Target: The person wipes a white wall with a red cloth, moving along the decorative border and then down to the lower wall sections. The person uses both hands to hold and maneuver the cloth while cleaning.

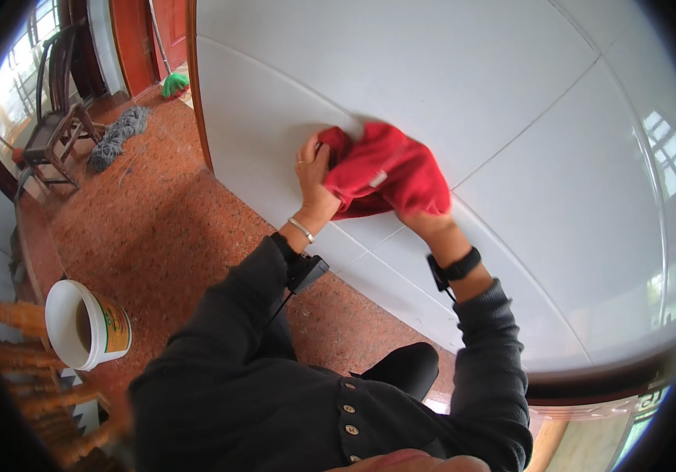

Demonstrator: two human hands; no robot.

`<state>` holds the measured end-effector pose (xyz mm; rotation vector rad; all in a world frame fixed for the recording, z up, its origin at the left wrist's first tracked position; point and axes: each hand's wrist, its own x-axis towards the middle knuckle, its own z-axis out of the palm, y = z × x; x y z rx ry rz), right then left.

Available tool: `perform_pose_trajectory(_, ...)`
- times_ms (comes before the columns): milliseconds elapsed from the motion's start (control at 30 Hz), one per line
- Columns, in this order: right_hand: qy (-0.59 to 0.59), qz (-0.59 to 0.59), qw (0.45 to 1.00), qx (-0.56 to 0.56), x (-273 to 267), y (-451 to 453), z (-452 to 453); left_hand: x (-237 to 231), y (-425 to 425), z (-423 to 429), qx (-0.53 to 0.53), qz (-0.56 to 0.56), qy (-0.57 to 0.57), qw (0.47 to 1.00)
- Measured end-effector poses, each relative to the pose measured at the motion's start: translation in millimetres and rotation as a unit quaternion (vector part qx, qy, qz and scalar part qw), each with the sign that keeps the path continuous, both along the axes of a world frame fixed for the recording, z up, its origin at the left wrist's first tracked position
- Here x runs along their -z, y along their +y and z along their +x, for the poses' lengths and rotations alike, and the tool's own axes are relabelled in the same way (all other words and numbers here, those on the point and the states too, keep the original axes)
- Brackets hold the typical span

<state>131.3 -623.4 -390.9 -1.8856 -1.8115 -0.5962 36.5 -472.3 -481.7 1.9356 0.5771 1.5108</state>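
A bunched red cloth (400, 168) with a small pale tag lies against the white tiled wall (479, 106). My left hand (315, 183) grips the cloth's left edge, its fingers bent around a fold. A ring and a light metal bangle show on this hand and wrist. My right hand (429, 225) is at the lower right of the cloth, which drapes over it and hides its fingers. Both wrists wear dark straps with small black devices.
On the speckled red floor (161, 212), a white bucket (113, 327) holding liquid stands at left, beside wooden balusters (13, 354). Farther back are a grey string mop head (119, 135), a dark wooden chair (54, 130) and a green broom (174, 85) near a red door (169, 29).
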Motion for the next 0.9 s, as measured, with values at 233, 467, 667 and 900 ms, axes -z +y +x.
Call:
perform_pose_trajectory(233,0.092,0.077,0.97,0.212,-24.8,-115.0,12.5,-89.5,-18.0,10.2,0.147,-0.037,-0.169,0.974)
perform_pose_trajectory(467,0.05,0.045,0.958,0.28,-15.7,-121.2,19.8,-126.9,-5.8,37.9,0.01,0.064,-0.117,0.991)
perform_pose_trajectory(667,0.285,0.121,0.925,0.219,-11.6,-120.9,25.9,-129.1,-7.1,37.1,0.005,0.077,-0.098,0.992)
perform_pose_trajectory(900,0.181,0.107,0.953,0.217,-12.5,-118.8,23.3,-126.2,-1.1,45.3,-0.001,0.09,-0.116,0.989)
